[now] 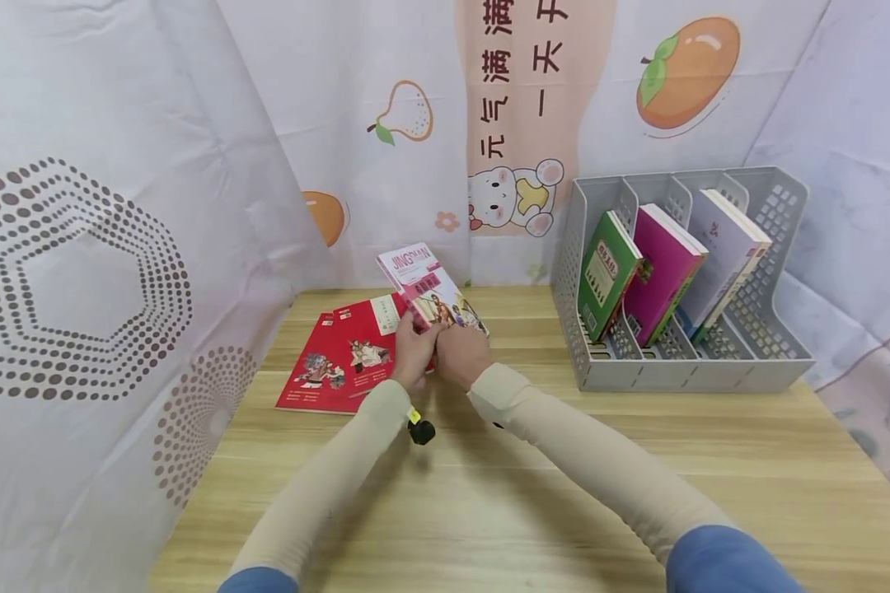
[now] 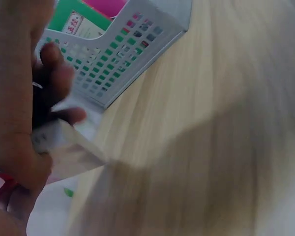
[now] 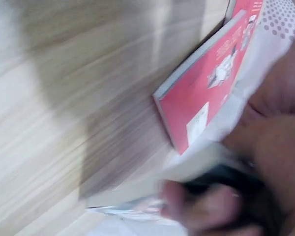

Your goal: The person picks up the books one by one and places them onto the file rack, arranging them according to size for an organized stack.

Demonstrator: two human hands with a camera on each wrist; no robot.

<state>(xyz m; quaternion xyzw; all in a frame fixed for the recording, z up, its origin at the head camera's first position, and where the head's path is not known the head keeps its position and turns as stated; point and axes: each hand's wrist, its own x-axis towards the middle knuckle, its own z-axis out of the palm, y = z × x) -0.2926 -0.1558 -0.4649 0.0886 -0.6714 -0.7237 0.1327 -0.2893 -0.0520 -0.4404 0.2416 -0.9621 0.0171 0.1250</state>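
Note:
Both hands hold a paperback book (image 1: pixel 424 278) with a white and pink illustrated cover, raised at a tilt above the table. My left hand (image 1: pixel 413 352) grips its near left corner. Beside it, my right hand (image 1: pixel 463 354) holds the near edge, with fingers bent. Two red books (image 1: pixel 347 354) with small pictures lie overlapping on the table to the left, partly behind the held book. In the left wrist view the book's page block (image 2: pixel 71 157) shows past the hand. Blur softens the fingers in the right wrist view.
A grey perforated file rack (image 1: pixel 690 372) stands at the right. In its slots lean a green book (image 1: pixel 606 272), a magenta book (image 1: pixel 660 272) and pale-covered books (image 1: pixel 715 255). The wooden table (image 1: pixel 475 519) meets hanging printed cloth (image 1: pixel 386 189) at the back and sides.

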